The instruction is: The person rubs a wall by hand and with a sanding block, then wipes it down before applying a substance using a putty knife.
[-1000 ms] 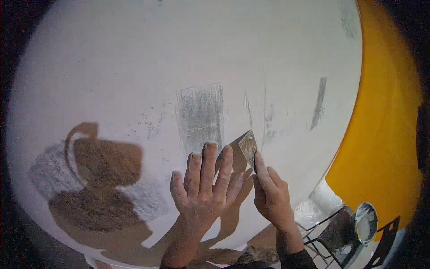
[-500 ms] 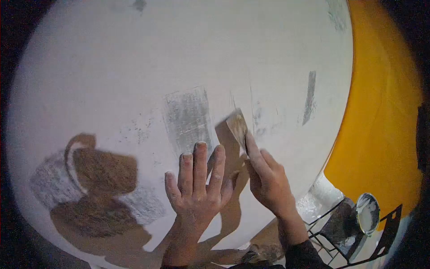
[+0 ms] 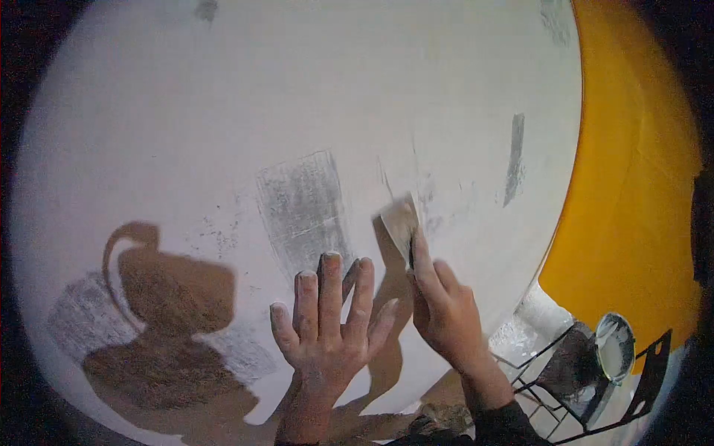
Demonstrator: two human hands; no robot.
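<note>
My right hand [image 3: 448, 316] is closed round the handle of a putty knife [image 3: 402, 220], its index finger stretched along the blade. The wide blade points up and rests against, or very close to, the white wall [image 3: 223, 97]. Left of it, my left hand [image 3: 321, 331] lies with fingers spread, palm toward the wall, and holds nothing. Just above those fingertips is a grey filler patch [image 3: 303, 208] with streaks in it. Faint thin marks run above the blade. The knife's handle is mostly hidden in my grip.
At lower right a black metal chair [image 3: 569, 364] carries a tub of white paste [image 3: 615, 348]. Orange wall [image 3: 632, 186] borders the white surface on the right. A narrow grey strip [image 3: 514, 160] marks the white wall. Dark shadows fall across the lower left.
The putty knife and my right hand have shifted slightly down and right. My left hand has slid down a little, and more of the grey patch shows.
</note>
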